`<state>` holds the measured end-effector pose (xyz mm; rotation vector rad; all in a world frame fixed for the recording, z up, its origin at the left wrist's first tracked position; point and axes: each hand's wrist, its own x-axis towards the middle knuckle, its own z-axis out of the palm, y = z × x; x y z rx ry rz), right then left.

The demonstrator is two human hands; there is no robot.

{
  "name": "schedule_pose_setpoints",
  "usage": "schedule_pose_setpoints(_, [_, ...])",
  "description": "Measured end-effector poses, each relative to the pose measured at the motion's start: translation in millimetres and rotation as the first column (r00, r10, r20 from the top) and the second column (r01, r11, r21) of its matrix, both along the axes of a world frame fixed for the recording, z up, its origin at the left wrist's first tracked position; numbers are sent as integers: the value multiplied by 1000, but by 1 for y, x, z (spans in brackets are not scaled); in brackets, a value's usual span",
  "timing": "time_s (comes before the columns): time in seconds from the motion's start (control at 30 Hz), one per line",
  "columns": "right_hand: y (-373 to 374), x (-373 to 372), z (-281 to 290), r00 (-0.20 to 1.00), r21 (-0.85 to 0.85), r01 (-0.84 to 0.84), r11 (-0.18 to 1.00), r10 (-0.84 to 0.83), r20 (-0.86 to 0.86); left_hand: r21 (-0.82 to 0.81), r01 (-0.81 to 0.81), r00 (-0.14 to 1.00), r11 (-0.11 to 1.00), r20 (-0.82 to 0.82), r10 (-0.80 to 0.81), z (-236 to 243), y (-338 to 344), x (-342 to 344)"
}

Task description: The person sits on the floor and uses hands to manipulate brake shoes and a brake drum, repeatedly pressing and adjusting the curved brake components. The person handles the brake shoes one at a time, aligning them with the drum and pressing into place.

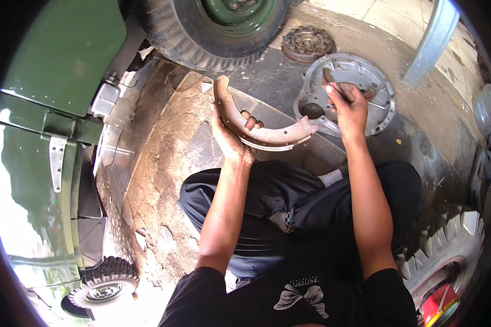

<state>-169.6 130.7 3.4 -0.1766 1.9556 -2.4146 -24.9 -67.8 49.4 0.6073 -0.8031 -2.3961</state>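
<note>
From where I stand, the curved, brownish metal shoe, shaped like a half-ring point(273, 135), is up in the air above the seated person's lap. The left hand point(230, 137) holds it from below and outside, with fingertips hooked over its inner edge. The right hand point(351, 103) is drawn into a narrow pinch just off the shoe's right end; whether anything small sits between thumb and finger, I can't tell.

To handle it well, I'd support the shoe near the middle of its curve, since a long arc like that could tip toward either end, and mind the thin edges. Good light on the surface would help too.

Behind the right hand, the round grey metal housing with an open hole point(386, 98) lies on the floor, and the rusty, studded round plate point(307, 46) is beyond it. As for containers, a clear plastic bottle-like vessel point(486, 110) is at the far right and a red-and-yellow tub point(439, 302) is by the chunky grey tyre point(428, 261); I can't make out either one's contents.
</note>
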Motion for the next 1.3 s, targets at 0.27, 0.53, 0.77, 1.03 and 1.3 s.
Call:
schedule_pose_setpoints(0.27, [-24, 27, -6, 977, -249, -116, 962, 156, 148, -260, -69, 997, 963, 14, 75, -37, 7, 14])
schedule_pose_setpoints(0.53, [-21, 23, -13, 952, -216, -144, 966, 195, 238, -303, -39, 999, 952, 21, 47, -44, 22, 8])
schedule_pose_setpoints(0.77, [-24, 25, -14, 956, -163, -142, 976, 179, 234, -211, -2, 998, 977, 64, 16, -56, 22, 11])
schedule_pose_setpoints(1.03, [-25, 26, -12, 963, -136, -153, 979, 178, 200, -181, 20, 992, 983, 126, 3, -64, 27, 12])
schedule_pose_setpoints(1.3, [-24, 26, -10, 966, -91, -151, 984, 166, 200, -57, 10, 976, 998, 218, 2, -66, 32, 9])
